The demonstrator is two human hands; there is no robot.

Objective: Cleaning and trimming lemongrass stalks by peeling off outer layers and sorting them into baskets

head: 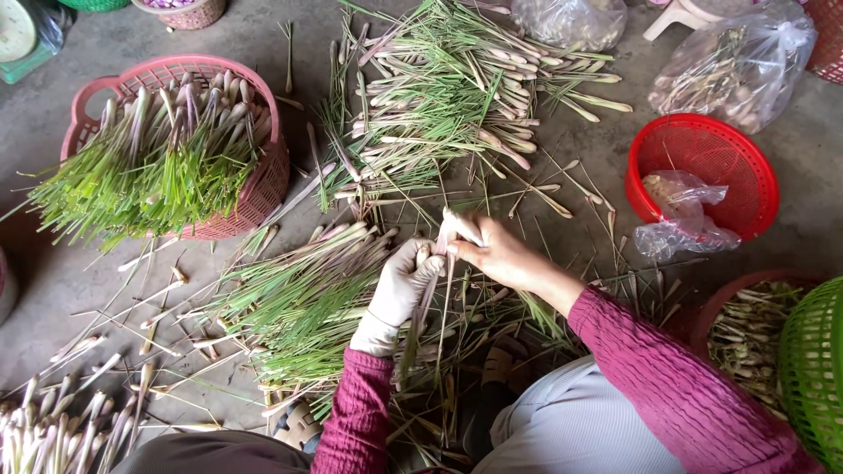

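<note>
Pale, slender lemongrass stalk [436, 281] held near upright in view, white butt end up, green leaf end trailing toward the lap. Gloved left hand [402, 285] wraps its middle; bare right hand [500, 256] pinches the butt end from the right, both grips closed on it above the concrete floor [70, 281].

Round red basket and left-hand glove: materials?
Round red mesh basket: looks like moulded plastic, slightly glossy, with a fine perforated grid and a smooth rim. Pale glove on the left hand: seems thin knit fabric, matte, wrinkled at the wrist; could be coated.
</note>
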